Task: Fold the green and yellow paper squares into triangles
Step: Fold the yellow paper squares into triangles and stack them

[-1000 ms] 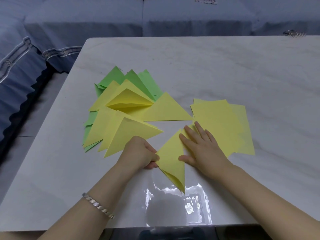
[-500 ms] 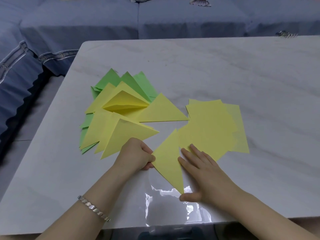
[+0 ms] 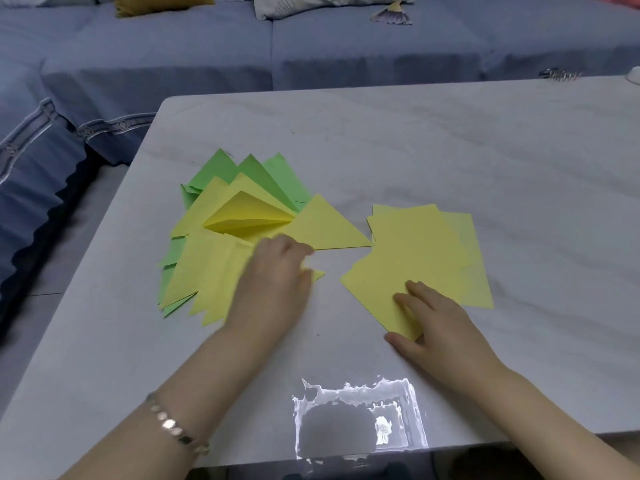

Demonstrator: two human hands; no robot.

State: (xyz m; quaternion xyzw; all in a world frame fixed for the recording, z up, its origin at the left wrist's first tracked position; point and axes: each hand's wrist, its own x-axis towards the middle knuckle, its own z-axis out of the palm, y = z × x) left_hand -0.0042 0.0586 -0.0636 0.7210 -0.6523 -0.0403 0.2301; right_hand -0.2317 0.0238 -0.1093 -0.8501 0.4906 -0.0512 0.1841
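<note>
A fanned pile of folded yellow triangles point(image 3: 211, 271) lies left of centre on the table, on top of folded green triangles point(image 3: 249, 173). My left hand point(image 3: 277, 282) is blurred and rests over the pile's right side. Its fingers curl on a folded yellow triangle whose tip point(image 3: 319, 274) pokes out beneath the hand. To the right lies a loose stack of flat yellow squares point(image 3: 415, 244). My right hand point(image 3: 433, 317) lies flat on the top square's near corner, fingers spread and thumb on the table beside the corner.
The pale marble table point(image 3: 450, 150) has its left edge close to the green triangles and its near edge just below my forearms. A blue sofa point(image 3: 173, 64) runs behind and to the left. A bright reflection point(image 3: 356, 417) sits at the near edge.
My left hand has carried the newly folded yellow triangle left and away from me, onto the pile. My right hand has let go of that triangle and now rests on the top yellow square.
</note>
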